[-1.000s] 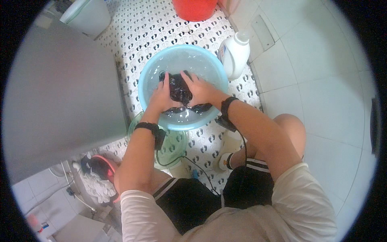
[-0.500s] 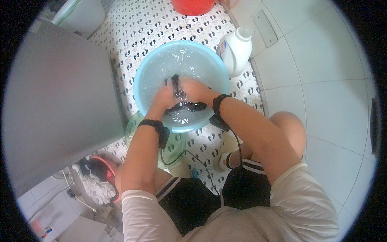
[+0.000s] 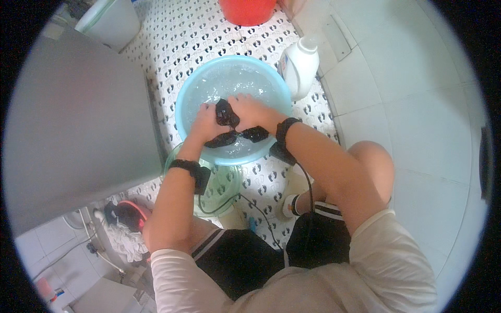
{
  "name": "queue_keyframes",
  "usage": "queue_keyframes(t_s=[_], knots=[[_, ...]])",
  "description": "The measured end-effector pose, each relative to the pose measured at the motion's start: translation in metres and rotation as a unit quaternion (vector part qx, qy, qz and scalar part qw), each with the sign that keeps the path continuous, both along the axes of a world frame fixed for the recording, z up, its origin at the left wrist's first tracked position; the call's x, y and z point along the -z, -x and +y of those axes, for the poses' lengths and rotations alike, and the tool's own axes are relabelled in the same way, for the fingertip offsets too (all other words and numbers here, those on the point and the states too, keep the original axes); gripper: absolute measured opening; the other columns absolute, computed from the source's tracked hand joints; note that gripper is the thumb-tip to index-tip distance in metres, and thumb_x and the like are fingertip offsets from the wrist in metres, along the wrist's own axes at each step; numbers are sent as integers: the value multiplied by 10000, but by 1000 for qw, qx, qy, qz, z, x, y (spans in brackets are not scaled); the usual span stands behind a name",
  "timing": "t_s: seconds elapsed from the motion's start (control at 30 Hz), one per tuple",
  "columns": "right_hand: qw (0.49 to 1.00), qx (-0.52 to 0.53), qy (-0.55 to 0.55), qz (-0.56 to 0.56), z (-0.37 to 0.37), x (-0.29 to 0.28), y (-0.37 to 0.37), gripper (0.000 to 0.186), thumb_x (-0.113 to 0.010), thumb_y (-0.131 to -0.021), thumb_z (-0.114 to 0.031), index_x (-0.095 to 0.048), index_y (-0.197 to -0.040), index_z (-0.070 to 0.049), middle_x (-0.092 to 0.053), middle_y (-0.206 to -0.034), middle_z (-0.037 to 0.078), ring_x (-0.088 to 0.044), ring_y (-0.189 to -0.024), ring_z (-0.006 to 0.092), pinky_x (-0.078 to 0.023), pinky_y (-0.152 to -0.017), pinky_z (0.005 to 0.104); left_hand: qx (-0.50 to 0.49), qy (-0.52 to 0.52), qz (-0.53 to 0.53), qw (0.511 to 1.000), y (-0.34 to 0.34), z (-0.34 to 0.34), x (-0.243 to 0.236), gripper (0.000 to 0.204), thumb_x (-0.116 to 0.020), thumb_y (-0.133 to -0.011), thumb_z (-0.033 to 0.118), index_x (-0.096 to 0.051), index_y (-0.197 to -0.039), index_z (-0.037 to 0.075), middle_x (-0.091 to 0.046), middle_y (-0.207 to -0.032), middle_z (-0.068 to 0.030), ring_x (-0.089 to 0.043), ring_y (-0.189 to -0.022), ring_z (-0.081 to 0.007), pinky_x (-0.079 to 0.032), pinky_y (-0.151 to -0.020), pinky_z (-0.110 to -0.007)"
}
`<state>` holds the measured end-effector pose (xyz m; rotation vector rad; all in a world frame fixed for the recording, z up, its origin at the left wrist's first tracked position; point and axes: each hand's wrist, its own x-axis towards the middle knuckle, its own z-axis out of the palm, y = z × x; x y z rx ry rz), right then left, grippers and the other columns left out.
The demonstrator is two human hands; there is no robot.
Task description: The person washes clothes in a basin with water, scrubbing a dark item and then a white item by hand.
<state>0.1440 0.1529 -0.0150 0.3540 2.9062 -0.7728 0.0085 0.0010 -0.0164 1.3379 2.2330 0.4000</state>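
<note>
In front of me a light blue basin (image 3: 182, 97) holds water and a wet black cloth (image 3: 227, 112), bunched near its middle, with dark parts spreading toward the near side. My left hand (image 3: 207, 122) grips the cloth from the left and my right hand (image 3: 249, 111) grips it from the right, fingers curled at the water's surface. Beside the basin's right rim stands a white bottle (image 3: 302, 70). Under the near left of the basin is a translucent green basin (image 3: 224, 182).
A red bucket (image 3: 247, 9) and a white tub (image 3: 109, 23) stand farther back. A large grey panel (image 3: 78, 120) is at my left, a tiled wall (image 3: 417, 130) at my right. Lower left are a red basin (image 3: 142, 214) with clothes (image 3: 125, 240) and pipes on the patterned floor (image 3: 172, 47).
Half a second ago my hands and the black cloth were lower, blurred under the churning water; now they are raised at the surface and show more clearly.
</note>
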Motion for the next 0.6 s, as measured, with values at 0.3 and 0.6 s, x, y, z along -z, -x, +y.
queue_keyframes(t_s=[0.3,0.6], knots=[[993,-15,112,-21,36,-19,-7,588,-770,-801,-392,-578,-1213,-20,-680,-1133,263,-659,-1052,451,-526,-918,503,-101,-16,-202,974,16,-8,-20,507,-873,-748,284,-672,-1093,-29,-719,-952,-185,-694,-881,-298,-532,-839,-396],[984,21,61,169,19,-89,-14,358,-731,-845,-198,-577,-1118,-24,-673,-1052,238,-630,-1022,443,-498,-886,506,-170,-262,-119,943,-8,-16,-75,260,-838,-798,159,-638,-908,34,-630,-732,-36,-597,-686,-143,-500,-648,-339]])
